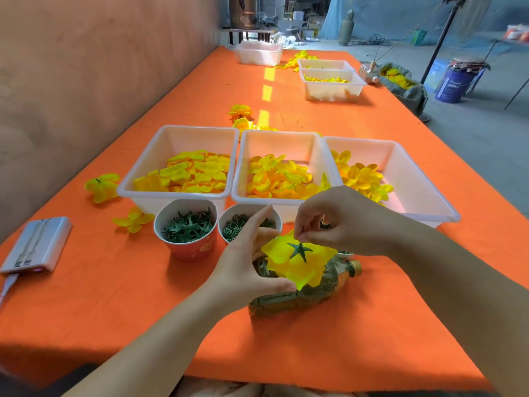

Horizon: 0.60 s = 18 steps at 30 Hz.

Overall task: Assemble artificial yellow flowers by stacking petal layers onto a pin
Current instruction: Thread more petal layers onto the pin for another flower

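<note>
— One flat white power bank (37,245) sits far left on the orange tabletop (114,296), cable plugged in. What's beside it?

— Two loose yellow fabric flowers (101,186), lying apart. Then three translucent white plastic bins in a row, touching side to side: the left bin (177,136), the middle bin (279,136) and the right bin (400,156), each holding yellow petal pieces.

— And in front of the bins?

— A red paper cup (189,247) of green plastic star calyxes, and just beside it a second paper cup (229,213) of small green rings.

— Where is the flower being built?

— In the air, in front of the second cup and above a clear plastic bottle (286,302) lying on its side. It's a stack of yellow petal layers (297,267) with one green star calyx (299,250) on top.

— The hands?

— The left hand (243,267) curls round the stack's left side, thumb under the lower edge, index finger raised. The right hand (340,222) comes from the right, fingertips pinched on a thin pin (300,239) just above the calyx's middle; the pin is barely visible.
</note>
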Each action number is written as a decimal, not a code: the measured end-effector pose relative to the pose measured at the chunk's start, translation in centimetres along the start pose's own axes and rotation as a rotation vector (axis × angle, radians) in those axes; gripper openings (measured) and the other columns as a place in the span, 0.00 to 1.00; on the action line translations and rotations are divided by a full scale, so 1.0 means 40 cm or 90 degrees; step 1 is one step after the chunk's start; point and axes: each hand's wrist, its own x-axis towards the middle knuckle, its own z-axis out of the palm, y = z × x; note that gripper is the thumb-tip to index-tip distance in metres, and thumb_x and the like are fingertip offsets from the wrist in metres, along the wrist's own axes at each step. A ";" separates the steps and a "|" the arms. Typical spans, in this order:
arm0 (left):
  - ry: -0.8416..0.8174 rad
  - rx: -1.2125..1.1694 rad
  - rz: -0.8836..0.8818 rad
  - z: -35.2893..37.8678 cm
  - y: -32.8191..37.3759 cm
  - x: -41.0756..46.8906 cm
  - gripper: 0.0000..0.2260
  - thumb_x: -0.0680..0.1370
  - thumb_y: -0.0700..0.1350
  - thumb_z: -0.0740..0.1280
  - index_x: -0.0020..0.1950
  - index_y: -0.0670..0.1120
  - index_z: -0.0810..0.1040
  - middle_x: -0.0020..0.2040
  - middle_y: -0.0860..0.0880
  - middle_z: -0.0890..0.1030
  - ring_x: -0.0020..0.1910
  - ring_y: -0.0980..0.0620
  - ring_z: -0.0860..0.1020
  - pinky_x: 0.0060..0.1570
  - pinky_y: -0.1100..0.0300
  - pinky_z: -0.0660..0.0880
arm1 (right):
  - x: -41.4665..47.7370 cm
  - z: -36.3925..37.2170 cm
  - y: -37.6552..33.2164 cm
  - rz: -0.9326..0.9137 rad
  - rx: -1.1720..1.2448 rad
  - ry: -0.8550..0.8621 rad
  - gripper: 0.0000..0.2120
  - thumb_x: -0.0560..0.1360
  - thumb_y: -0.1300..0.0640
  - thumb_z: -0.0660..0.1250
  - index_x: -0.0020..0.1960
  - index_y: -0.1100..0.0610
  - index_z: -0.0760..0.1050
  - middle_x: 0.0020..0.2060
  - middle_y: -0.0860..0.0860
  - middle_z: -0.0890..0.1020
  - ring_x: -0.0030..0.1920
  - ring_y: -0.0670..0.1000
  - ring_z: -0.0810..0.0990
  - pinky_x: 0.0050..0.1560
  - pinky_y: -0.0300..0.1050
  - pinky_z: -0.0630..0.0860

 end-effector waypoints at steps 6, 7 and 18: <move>-0.047 0.179 0.008 0.001 0.018 0.006 0.58 0.62 0.47 0.83 0.79 0.67 0.46 0.67 0.56 0.73 0.66 0.59 0.71 0.64 0.57 0.72 | 0.002 0.027 0.002 0.055 -0.024 -0.045 0.06 0.70 0.57 0.78 0.47 0.52 0.84 0.37 0.46 0.84 0.41 0.43 0.81 0.44 0.43 0.77; -0.032 0.159 0.010 0.005 0.018 0.006 0.56 0.64 0.46 0.82 0.80 0.65 0.48 0.64 0.56 0.75 0.63 0.57 0.75 0.62 0.54 0.74 | 0.002 0.030 0.001 0.049 -0.029 -0.033 0.04 0.70 0.58 0.77 0.45 0.52 0.85 0.37 0.46 0.84 0.40 0.43 0.81 0.45 0.45 0.77; 0.081 0.116 -0.010 0.039 0.006 0.005 0.43 0.68 0.51 0.80 0.77 0.60 0.60 0.52 0.62 0.83 0.53 0.64 0.80 0.53 0.65 0.76 | 0.022 -0.049 -0.058 0.003 -0.110 -0.012 0.03 0.72 0.59 0.75 0.44 0.52 0.86 0.36 0.42 0.83 0.39 0.40 0.80 0.44 0.36 0.75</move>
